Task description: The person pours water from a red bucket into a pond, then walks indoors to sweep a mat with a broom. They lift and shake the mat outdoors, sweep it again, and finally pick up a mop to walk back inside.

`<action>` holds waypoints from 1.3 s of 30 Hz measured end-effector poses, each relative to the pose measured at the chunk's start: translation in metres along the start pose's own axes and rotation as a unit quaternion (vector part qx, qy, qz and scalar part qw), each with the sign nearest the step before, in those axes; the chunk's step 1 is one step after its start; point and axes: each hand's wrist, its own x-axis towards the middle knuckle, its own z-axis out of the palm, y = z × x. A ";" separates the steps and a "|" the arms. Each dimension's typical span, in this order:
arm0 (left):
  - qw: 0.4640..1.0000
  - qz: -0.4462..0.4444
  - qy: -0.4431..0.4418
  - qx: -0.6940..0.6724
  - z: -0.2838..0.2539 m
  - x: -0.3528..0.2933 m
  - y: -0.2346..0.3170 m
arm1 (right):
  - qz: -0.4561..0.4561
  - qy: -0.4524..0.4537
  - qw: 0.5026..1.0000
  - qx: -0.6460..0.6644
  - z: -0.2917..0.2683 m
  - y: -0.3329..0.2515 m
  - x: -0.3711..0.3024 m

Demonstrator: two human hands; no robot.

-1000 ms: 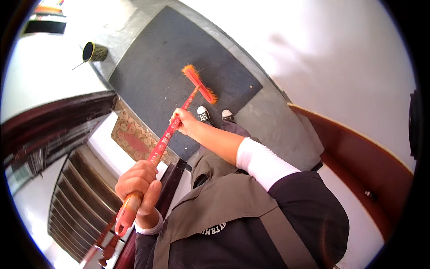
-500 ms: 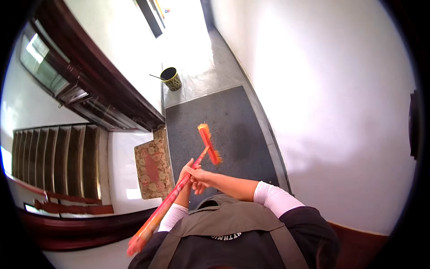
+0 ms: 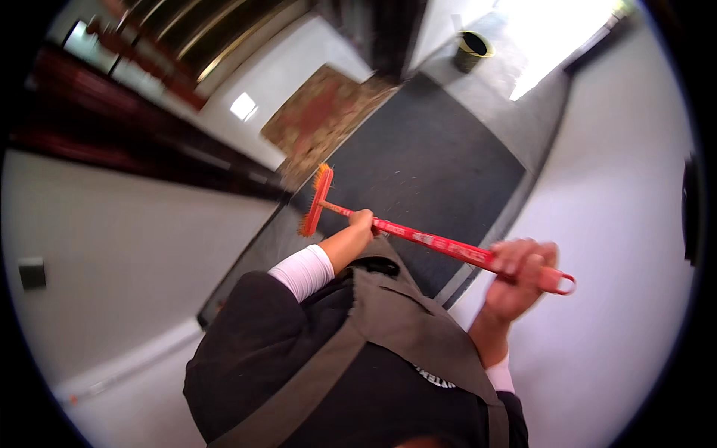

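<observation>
A long-handled floor brush (image 3: 433, 240) with a red handle, red head and short orange bristles slants across in front of me. My left hand (image 3: 362, 222) is closed round the handle a little behind the head. Farther up, my right hand (image 3: 519, 280) wraps the handle close to its end, where a red hanging loop sticks out. The brush head hangs over the left edge of a dark grey mat (image 3: 448, 149); whether its bristles touch the floor I cannot tell. Pale specks lie scattered on the mat.
A dark bucket with a yellowish rim (image 3: 467, 60) stands on the tiles beyond the mat. At the left lie a patterned doormat (image 3: 314, 112) and, behind it, stairs (image 3: 216, 33). A dark wooden door edge (image 3: 149, 142) juts in. A white wall (image 3: 612, 224) runs along the right.
My view has turned left. The handle's end has swung from lower left to the right, and the brush head now points left. My hands, close together before, are now wide apart on the handle.
</observation>
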 end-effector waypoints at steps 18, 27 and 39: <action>0.962 -0.012 0.109 -0.249 -0.023 0.140 0.006 | 0.216 -0.376 0.901 0.005 0.049 0.154 0.048; 0.975 -0.047 -0.045 -0.210 0.072 0.027 0.023 | 0.158 -0.256 0.950 -0.085 0.024 0.057 0.096; 0.967 -0.083 0.051 -0.236 0.005 0.077 -0.022 | 0.253 -0.431 0.866 -0.001 0.010 0.136 0.079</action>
